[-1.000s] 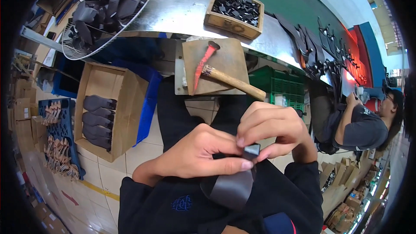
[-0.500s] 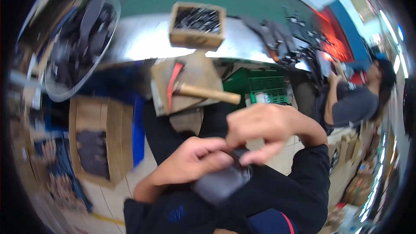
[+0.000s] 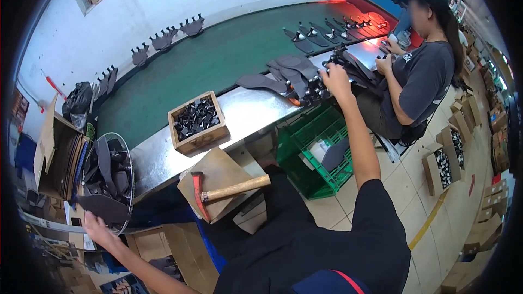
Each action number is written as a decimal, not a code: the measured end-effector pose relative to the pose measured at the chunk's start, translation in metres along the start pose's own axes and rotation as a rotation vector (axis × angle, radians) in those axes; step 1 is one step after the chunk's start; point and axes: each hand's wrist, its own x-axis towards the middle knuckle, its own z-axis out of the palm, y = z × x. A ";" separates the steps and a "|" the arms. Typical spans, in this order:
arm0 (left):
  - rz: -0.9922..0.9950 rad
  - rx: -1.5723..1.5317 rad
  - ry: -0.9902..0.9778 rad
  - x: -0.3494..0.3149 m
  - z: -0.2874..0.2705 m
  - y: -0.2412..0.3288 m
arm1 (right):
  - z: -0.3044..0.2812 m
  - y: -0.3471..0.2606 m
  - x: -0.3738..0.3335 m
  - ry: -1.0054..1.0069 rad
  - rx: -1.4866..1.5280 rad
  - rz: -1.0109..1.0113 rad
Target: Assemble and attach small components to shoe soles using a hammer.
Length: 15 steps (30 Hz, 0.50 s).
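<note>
My left hand (image 3: 99, 231) is at the lower side of a round wire basket (image 3: 131, 178) on the left. Its fingers pinch the near edge of a dark shoe sole (image 3: 108, 208), which lies at the basket's rim over other dark soles. My right arm stretches far out to the right. There my right hand (image 3: 336, 81) is over a pile of grey soles with black straps (image 3: 297, 71) at the bench edge. Its thumb and fingers look apart, next to the straps; the fingertips are partly hidden. A red-headed hammer (image 3: 231, 189) with a wooden handle lies on a board (image 3: 218, 166) before me.
A wooden box (image 3: 199, 142) of small black pieces stands on the metal bench edge (image 3: 248, 120). Beyond runs a green conveyor belt (image 3: 218, 60) carrying soles. A green crate (image 3: 310, 185) is below the bench. A co-worker (image 3: 430, 71) sits at the right; cartons (image 3: 436, 171) stand on the floor.
Both hands have left the dark piece they worked on over my lap. My left hand has gone to the basket, my right hand to the sole pile. The view has turned right.
</note>
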 end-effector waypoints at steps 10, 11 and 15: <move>0.625 0.223 0.049 -0.148 0.127 0.049 | -0.005 -0.047 0.043 0.204 0.437 0.062; 0.698 0.277 -0.048 -0.172 0.147 0.063 | -0.019 -0.061 0.046 0.258 0.601 0.134; 0.796 0.006 -0.531 -0.271 0.220 0.099 | -0.075 -0.207 -0.002 -0.128 1.248 0.286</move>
